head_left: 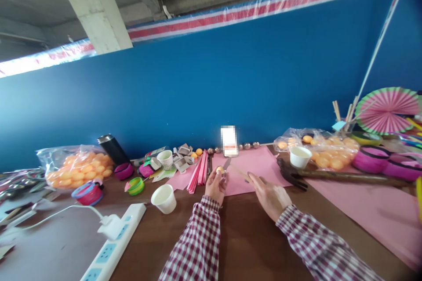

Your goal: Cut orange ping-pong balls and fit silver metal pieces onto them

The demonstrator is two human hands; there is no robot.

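Observation:
My left hand [215, 188] is closed, its fingertips around a small round yellowish ball [220, 169] with a shiny look. A thin wooden stick [241, 173] is pinched in my right hand [271, 194], its far end pointing left toward the ball. The tip of the stick is blurred, and I cannot tell whether it touches the ball. Both hands are over the near edge of a pink paper sheet [263, 167] on the brown table. Just beyond the ball is a small grey blade-like shape [227, 164].
Folded pink paper strips [198, 172] and a white cup [164, 199] lie left of my hands. A hammer [349, 176] and another white cup [300, 156] are to the right. Bags of orange balls [79, 169] stand on both sides. A power strip [114, 243] lies front left.

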